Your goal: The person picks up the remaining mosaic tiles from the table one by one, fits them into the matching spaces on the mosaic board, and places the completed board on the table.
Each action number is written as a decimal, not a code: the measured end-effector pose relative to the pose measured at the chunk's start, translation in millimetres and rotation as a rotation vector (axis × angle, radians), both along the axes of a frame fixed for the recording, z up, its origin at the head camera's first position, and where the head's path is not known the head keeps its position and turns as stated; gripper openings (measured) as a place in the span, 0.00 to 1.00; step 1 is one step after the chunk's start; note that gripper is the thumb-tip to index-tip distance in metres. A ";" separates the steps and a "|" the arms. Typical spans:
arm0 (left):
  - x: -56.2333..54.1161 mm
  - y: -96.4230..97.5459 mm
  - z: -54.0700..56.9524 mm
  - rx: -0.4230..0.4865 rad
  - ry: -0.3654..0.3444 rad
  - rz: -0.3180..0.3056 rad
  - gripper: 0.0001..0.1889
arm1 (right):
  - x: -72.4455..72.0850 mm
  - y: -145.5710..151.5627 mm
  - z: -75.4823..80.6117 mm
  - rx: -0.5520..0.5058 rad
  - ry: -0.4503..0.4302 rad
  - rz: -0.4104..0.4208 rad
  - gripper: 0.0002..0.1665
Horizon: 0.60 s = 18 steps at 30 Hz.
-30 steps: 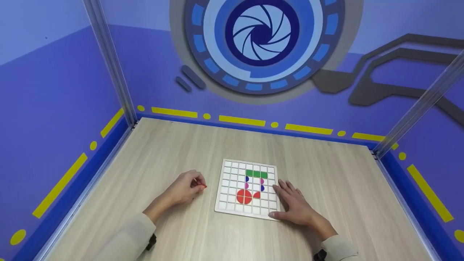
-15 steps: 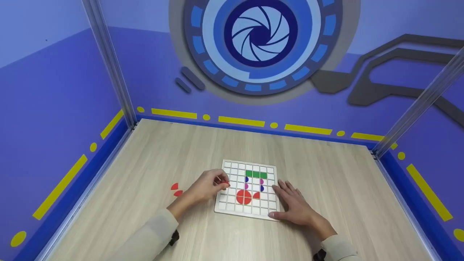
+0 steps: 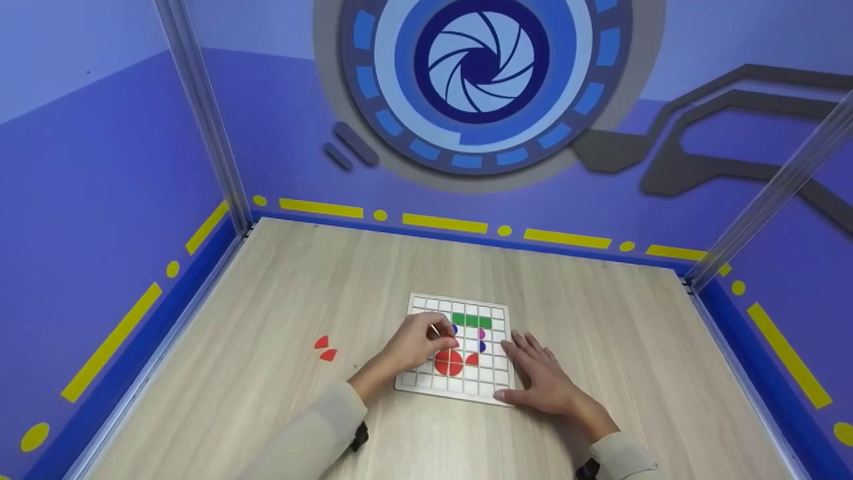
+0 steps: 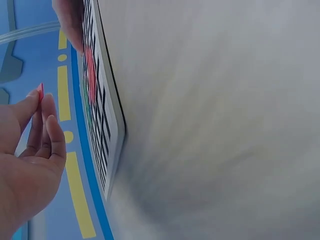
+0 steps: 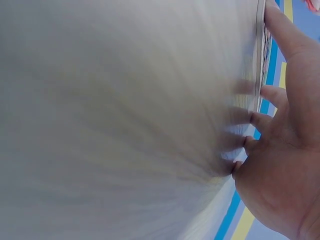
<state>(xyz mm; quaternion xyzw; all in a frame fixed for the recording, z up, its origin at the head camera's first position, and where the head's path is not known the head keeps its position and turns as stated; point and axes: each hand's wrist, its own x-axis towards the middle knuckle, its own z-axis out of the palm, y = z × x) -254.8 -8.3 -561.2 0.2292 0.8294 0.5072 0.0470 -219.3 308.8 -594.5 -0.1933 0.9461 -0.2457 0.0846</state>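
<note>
My left hand pinches a small red piece between thumb and fingertips, above the left half of a white gridded board. The wrist view shows that piece clear of the board. Set in the grid are a green bar, a red circle of quarter pieces, one red quarter piece beside it, and small blue and pink half-rounds, partly hidden by my left hand. My right hand rests at the board's right edge, thumb on its lower right corner, fingers spread along the side.
Two loose red quarter pieces lie on the wooden table left of the board. Blue-purple walls with metal corner posts enclose the table at the back and sides.
My left hand has moved right with the red piece, from the table beside the board to above it, uncovering two loose red pieces. My right hand has stayed in place.
</note>
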 end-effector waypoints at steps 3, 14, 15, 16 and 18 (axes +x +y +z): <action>-1.9 10.7 -1.2 -0.022 0.031 -0.002 0.02 | -0.1 -0.8 0.1 0.004 0.000 -0.003 0.65; -14.1 45.2 1.3 -0.170 0.104 -0.032 0.03 | 0.6 -1.9 1.0 0.000 0.003 -0.007 0.64; -15.1 48.0 1.4 -0.182 0.108 -0.043 0.03 | 0.6 -1.7 1.0 0.000 0.003 -0.006 0.64; -15.7 50.7 1.9 -0.191 0.107 -0.055 0.03 | 0.8 -1.6 0.9 -0.001 0.004 -0.006 0.64; -16.8 55.8 2.2 -0.202 0.103 -0.073 0.04 | 1.1 -1.4 0.6 -0.002 0.005 -0.005 0.64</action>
